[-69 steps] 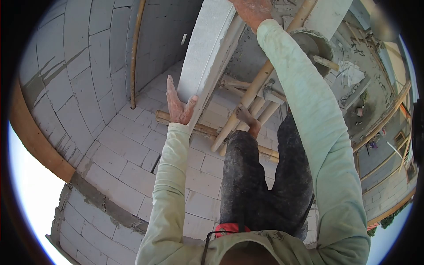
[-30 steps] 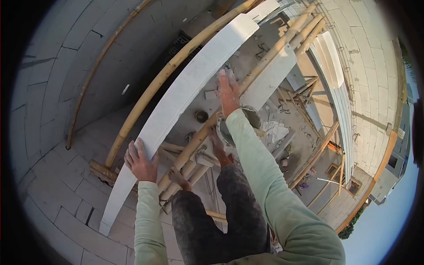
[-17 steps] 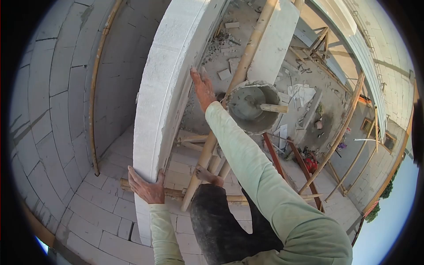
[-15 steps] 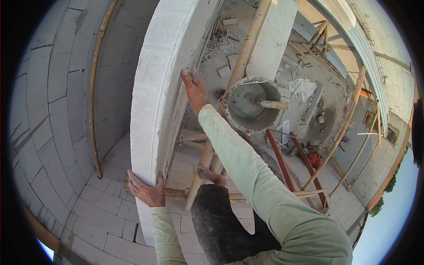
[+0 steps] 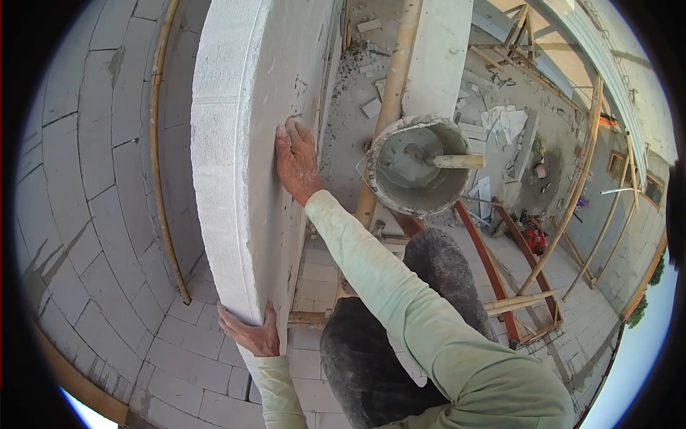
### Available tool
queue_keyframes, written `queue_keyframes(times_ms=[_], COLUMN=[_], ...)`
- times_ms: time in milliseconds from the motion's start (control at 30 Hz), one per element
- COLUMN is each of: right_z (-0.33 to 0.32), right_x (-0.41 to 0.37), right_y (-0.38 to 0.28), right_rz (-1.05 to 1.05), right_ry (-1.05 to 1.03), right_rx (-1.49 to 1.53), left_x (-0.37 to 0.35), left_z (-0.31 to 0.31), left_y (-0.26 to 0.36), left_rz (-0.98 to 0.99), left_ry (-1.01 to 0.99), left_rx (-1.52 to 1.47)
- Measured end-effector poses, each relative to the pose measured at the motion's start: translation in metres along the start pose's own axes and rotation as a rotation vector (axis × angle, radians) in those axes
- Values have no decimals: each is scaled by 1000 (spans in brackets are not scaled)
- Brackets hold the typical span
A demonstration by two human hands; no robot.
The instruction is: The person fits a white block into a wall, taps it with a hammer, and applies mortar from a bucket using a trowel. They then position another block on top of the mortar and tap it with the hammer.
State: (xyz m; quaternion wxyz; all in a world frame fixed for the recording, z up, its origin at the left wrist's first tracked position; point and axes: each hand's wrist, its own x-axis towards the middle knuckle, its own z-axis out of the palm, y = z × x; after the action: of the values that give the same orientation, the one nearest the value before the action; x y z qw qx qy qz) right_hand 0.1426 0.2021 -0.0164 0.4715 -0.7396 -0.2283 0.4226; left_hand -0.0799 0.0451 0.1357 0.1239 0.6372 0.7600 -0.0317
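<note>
A long white block wall curves down the view, its top face bordered by a thin ridge. Across its lower end lies my left hand, fingers over the far edge and thumb on the near side, gripping it. My right hand rests higher up against the wall's near side face, fingers extended and holding nothing. To the right of it, a mortar-crusted bucket holds grey wet mix and a tool with a pale handle.
Bamboo poles run beside a white board. Red-brown metal beams stand below the bucket. A grey block wall with a bamboo pole is at left. Rubble lies on the floor far below. My dark-trousered knees are bent near the wall.
The view has shifted, with the wall now further left. My right hand lies flatter against the side face. A second knee has come into view below the bucket, and the bare foot is hidden.
</note>
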Motion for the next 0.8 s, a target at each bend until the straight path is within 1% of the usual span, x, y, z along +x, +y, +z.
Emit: queue_keyframes(times_ms=[33,100,300,433,567,633,733,800], right_z=[2,5,-4,-10,-12,-11,-13,-18], right_x=[-1,-1,3,3,5,6,8,9], right_y=[0,0,1,-3,-7,-5,-2,-6], right_rz=[1,16,-79,-80,-64,-56,-92,-71], right_ry=[2,27,10,18,12,22,32,-32], right_rx=[2,111,68,96,142,156,141,151], left_x=[0,-1,-4,-4,-5,-6,-7,-9], left_z=[0,2,10,8,10,12,12,13], left_y=[-1,-4,-20,-19,-24,-27,-29,-30], left_rz=[-19,5,66,130,97,100,105,66], left_ry=[-9,0,25,57,26,41,43,33], left_rx=[-7,-3,33,28,10,42,66,68])
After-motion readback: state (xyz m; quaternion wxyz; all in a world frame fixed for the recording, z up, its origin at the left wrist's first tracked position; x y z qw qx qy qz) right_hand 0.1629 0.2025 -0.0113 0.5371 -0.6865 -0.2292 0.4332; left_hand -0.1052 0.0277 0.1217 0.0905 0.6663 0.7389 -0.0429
